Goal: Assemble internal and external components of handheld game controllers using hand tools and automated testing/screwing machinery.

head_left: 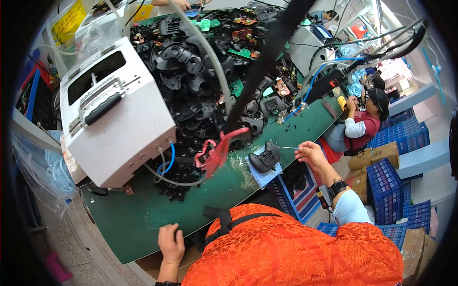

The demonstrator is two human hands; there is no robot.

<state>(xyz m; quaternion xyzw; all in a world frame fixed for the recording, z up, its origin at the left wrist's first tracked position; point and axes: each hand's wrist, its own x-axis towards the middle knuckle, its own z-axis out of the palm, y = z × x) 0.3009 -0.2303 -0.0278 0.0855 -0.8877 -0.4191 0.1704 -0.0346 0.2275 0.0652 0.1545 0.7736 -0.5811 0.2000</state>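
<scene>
A black game controller [265, 157] lies on a light blue pad [267, 177] near the front edge of the green table. Just right of it, my right hand [310, 154] pinches a thin metal rod-like tool [287, 148], its far end reaching toward the controller. The tool's exact kind is too small to make out. My left hand [171, 243] is at the table's front edge, well to the left of the controller, fingers loosely bent with the thumb apart and nothing in them.
A large heap of black controller shells [183, 66] and circuit boards covers the far table. At left stands a white machine [114, 128] with a handle. A pink-red tie [220, 151] hangs from a dark pole. A person [365, 119] sits at right near blue crates [384, 183].
</scene>
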